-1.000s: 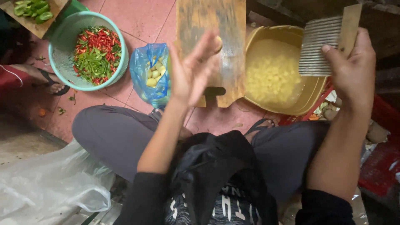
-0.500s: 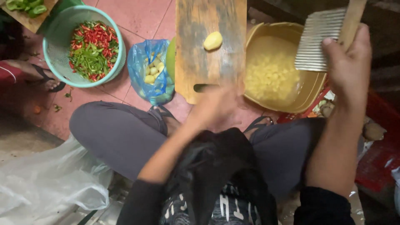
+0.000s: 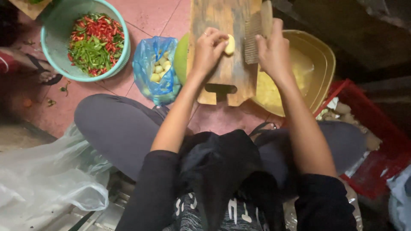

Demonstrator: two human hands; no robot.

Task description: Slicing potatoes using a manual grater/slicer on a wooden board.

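fingers: my left hand (image 3: 208, 48) pinches potato (image 3: 230, 44) on board (image 3: 222, 64)
right hand (image 3: 272, 50): clamped round cutter (image 3: 256, 35), board's right edge

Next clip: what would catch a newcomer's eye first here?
Probably the teal bowl of chopped red and green chillies at upper left. At centre, the left hand holds a pale peeled potato on a wooden cutting board, with the right hand gripping a wavy-bladed cutter beside it. A yellow basin sits right of the board.
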